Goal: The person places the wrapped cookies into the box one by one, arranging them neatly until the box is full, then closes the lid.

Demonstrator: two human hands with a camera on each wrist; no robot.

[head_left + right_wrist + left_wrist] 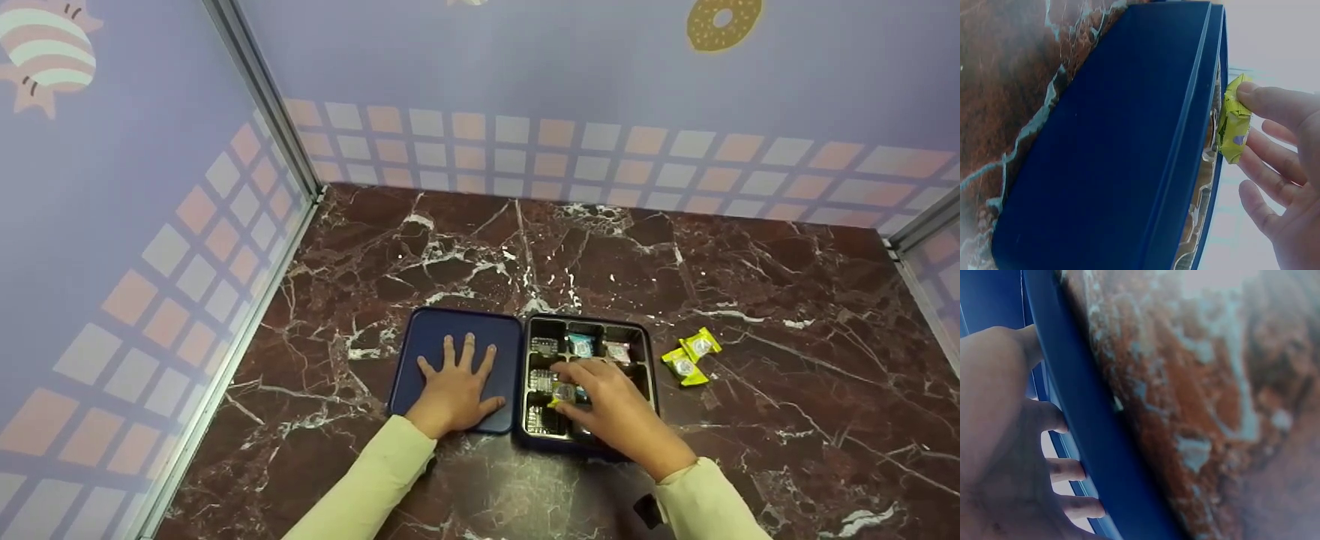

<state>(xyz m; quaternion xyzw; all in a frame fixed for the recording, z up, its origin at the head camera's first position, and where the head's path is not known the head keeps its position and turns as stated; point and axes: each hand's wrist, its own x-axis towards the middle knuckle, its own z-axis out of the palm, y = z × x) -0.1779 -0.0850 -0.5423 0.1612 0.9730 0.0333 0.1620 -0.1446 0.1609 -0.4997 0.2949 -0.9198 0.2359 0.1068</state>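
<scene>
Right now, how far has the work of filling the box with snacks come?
Done: several wrapped snacks already lie in the box. In hand: the right hand pinches a yellow packet over the box, while the left hand rests flat on the lid. Left: two yellow packets on the table.

The table (750, 285) looks like polished marble, dark red-brown with white veins, smooth and faintly glossy. The blue lid (427, 337) on the left has a smooth, matt finish, as does the outer wall of the blue box (1100, 146). Inside the box, the black tray (637, 337) looks like thin glossy plastic. The yellow-green sweet (1234, 121) is wrapped in crinkled, shiny foil-like film, as are the two yellow sweets (691, 356) on the right. The sleeves (367, 487) look like soft, matt cloth. The walls' corner posts (262, 97) look like brushed metal.
</scene>
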